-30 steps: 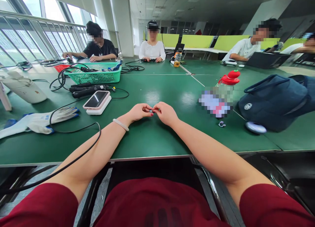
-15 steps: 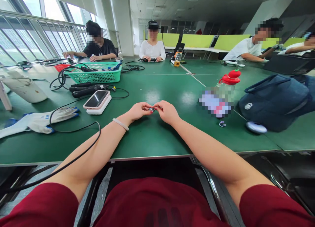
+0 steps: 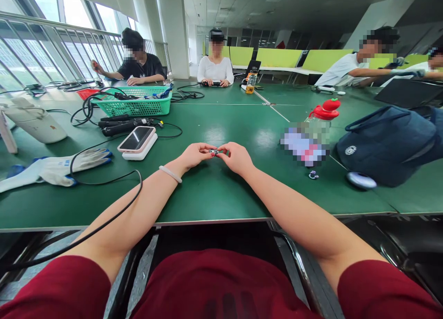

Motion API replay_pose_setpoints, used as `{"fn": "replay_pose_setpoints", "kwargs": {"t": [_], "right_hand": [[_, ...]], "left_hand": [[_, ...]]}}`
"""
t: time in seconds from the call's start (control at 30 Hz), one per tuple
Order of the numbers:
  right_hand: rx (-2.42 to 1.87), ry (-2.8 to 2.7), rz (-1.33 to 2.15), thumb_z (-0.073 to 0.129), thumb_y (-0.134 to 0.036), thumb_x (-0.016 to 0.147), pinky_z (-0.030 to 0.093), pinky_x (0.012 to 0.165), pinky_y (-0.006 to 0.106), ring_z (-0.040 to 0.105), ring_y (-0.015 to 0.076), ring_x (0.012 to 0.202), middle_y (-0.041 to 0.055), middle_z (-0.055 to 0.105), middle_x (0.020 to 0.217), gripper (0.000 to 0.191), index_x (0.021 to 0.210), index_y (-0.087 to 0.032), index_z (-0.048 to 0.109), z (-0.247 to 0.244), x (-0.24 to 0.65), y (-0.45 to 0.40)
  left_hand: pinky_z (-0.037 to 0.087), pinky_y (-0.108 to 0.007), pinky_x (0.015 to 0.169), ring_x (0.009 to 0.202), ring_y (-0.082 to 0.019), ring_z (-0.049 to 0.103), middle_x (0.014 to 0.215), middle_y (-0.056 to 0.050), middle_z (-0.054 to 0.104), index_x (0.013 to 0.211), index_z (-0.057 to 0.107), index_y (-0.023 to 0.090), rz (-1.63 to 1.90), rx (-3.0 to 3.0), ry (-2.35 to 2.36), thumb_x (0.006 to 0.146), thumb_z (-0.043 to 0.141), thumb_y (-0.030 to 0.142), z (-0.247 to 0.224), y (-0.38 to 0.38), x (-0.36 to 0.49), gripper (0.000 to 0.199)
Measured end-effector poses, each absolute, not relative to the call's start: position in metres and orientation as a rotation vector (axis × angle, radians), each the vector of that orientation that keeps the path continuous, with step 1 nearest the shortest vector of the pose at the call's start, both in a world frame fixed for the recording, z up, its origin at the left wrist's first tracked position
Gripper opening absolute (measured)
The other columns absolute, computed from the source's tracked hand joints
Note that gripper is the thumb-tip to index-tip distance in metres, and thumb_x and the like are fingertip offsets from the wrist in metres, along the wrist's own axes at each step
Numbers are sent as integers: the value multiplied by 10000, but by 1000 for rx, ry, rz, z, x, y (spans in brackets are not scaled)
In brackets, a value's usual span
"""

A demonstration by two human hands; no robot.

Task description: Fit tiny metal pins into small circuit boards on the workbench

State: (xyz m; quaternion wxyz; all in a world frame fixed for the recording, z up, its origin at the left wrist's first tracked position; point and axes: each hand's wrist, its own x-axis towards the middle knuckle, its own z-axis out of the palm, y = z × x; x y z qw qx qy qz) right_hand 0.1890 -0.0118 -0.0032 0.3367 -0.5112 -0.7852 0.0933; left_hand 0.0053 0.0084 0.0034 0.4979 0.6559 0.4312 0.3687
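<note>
My left hand (image 3: 194, 156) and my right hand (image 3: 236, 158) meet over the middle of the green table (image 3: 214, 194). Their fingertips pinch one small dark metal part (image 3: 213, 152) between them, just above the tabletop. A white bangle sits on my left wrist. Another small metal part (image 3: 313, 174) lies on the table to the right, near a bottle with a red lid (image 3: 311, 134).
A phone on a white power bank (image 3: 136, 142), white work gloves (image 3: 55, 169) and a black cable lie at the left. A green basket (image 3: 134, 102) stands farther back. A dark blue bag (image 3: 387, 144) fills the right side. Several people sit at the far edge.
My hands have barely moved and still pinch the small part together. A person at the far left has raised a hand; a person at the far right has stretched out an arm.
</note>
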Motion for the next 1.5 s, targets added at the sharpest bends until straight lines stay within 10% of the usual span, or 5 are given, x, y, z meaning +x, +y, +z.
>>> {"fn": "replay_pose_setpoints", "kwargs": {"t": [1.1, 1.5], "right_hand": [[-1291, -2129, 173, 621, -352, 820, 377, 634, 246, 526, 122, 693, 23, 638, 842, 189, 910, -198, 683, -7, 186, -14], [-1295, -2165, 148, 633, -349, 809, 374, 644, 254, 547, 133, 737, 14, 636, 842, 156, 773, -197, 629, -11, 180, -13]], "left_hand": [[443, -271, 659, 656, -122, 568, 764, -50, 704, 866, 753, 157, 847, 1608, 1177, 706, 652, 280, 7, 6, 9, 226], [486, -326, 903, 769, -112, 641, 921, -58, 723, 1006, 712, 141, 763, 1336, 919, 627, 730, 161, 5, 1, 12, 380]]}}
